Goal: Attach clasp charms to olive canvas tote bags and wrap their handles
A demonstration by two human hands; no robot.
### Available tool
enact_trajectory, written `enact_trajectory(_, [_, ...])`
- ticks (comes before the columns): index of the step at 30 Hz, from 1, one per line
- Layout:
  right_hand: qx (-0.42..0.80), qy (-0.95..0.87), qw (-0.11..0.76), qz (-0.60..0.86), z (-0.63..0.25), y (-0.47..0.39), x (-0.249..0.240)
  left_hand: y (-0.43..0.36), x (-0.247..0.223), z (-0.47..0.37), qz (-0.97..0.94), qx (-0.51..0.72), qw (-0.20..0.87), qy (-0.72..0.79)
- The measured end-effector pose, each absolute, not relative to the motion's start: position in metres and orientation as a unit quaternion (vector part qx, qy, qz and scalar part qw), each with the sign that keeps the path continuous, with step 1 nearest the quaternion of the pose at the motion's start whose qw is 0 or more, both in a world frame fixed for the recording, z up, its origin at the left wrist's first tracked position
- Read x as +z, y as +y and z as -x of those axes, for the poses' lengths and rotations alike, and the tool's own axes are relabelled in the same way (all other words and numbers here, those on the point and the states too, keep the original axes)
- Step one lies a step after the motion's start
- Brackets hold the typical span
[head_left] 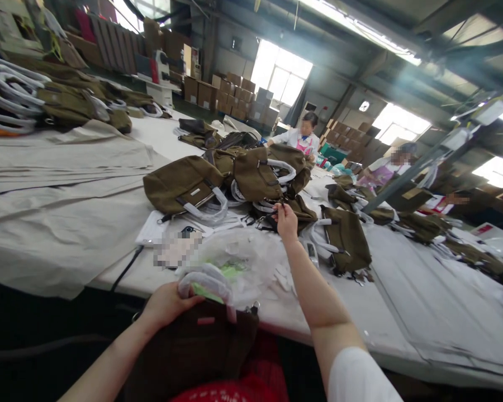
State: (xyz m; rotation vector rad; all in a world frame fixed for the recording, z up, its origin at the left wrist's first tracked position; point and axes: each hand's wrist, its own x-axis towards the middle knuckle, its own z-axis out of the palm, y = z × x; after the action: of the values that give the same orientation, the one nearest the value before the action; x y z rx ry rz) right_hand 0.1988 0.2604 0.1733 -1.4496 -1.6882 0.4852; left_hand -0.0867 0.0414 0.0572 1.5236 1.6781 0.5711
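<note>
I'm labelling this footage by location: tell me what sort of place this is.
Probably a bag factory's workroom: olive-brown handbags with wrapped handles heaped on a long worktable, stacked cardboard boxes behind.

Daylight Filled the Workshop

The middle window glared white in a grey wall. Brown cartons stood stacked to its left; two more windows shone to its right. Above it, a long strip lamp crossed the roof. In front of it stretched a white worktable.
</note>
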Motion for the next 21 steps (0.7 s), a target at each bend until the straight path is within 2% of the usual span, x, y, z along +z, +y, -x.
enact_trajectory(2, [0.286,-0.591,0.583,0.478,-0.208,0.220,0.186,0.040,0.061,0.084,-0.592,0.201,0.338,0.704])
enact_trajectory(4, [0.358,-0.527,0.654,0.408,-0.213,0.172,0.193,0.038,0.067,0.083,-0.585,0.184,0.332,0.717])
enact_trajectory(8, [0.453,-0.458,0.664,0.381,-0.217,0.074,0.188,0.026,0.080,0.084,-0.604,0.180,0.355,0.690])
enact_trajectory(10, [0.498,-0.422,0.649,0.392,-0.215,0.035,0.176,0.008,0.092,0.081,-0.638,0.245,0.254,0.684])
enact_trajectory(13, [0.569,-0.369,0.613,0.406,-0.209,-0.010,0.152,-0.030,0.116,0.064,-0.618,0.424,0.008,0.662])
enact_trajectory(14, [0.591,-0.355,0.598,0.409,-0.207,-0.021,0.145,-0.042,0.123,0.055,-0.620,0.470,-0.022,0.628])
enact_trajectory(16, [0.627,-0.332,0.572,0.412,-0.204,-0.039,0.133,-0.061,0.135,0.036,-0.686,0.487,0.045,0.539])
enact_trajectory(19, [0.659,-0.312,0.552,0.404,-0.201,-0.051,0.126,-0.067,0.139,0.012,-0.766,0.376,0.305,0.424])
enact_trajectory(21, [0.662,-0.306,0.557,0.397,-0.203,-0.052,0.125,-0.062,0.134,0.002,-0.732,0.301,0.479,0.380])
